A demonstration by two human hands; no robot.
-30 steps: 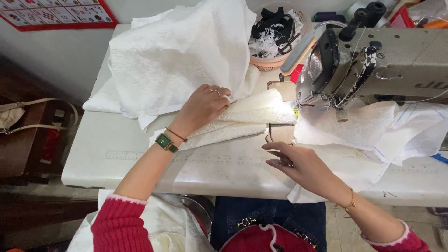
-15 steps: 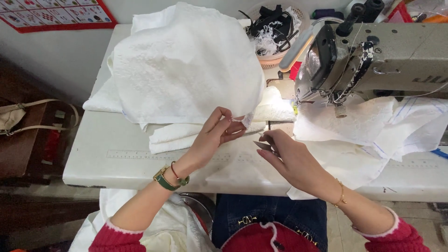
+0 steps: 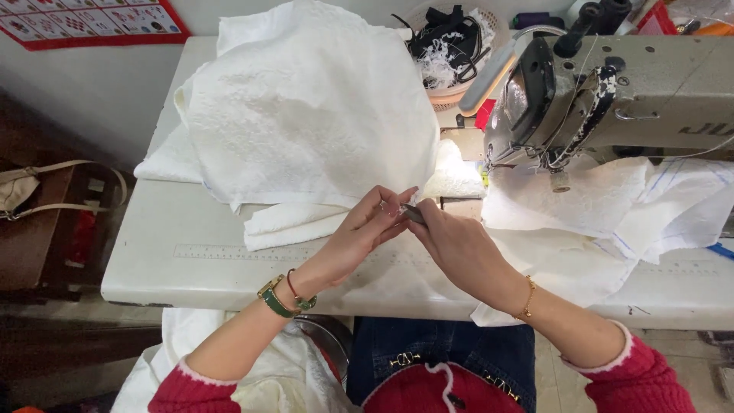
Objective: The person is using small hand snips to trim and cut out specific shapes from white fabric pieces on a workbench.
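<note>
From the head camera, the change was plain: a second before, the left hand [image 3: 365, 229] had lain flat on the folded white fabric [image 3: 306, 138] close to the sewing machine [image 3: 612, 99], with the right hand [image 3: 459, 248] open and hovering nearer the counter's front edge. Now both had drawn together at the middle of the counter [image 3: 145, 260], fingertips meeting, so the pressing and feeding looked finished and finer work on the cloth's edge had begun, probably trimming.

The left hand was pinched shut, thumb and forefinger holding a small bit of the fabric's edge. The right hand was closed around a small dark metal tool [image 3: 414, 215], likely thread snips, its tip touching that pinched edge.

The bulk of the fabric lay heaped toward eleven o'clock from the hands, its folded lower edge just beside the left fingers. The machine stood at two o'clock, more white cloth [image 3: 612, 206] draped beneath it at three. A basket of scraps [image 3: 447, 46] sat at twelve o'clock.
</note>
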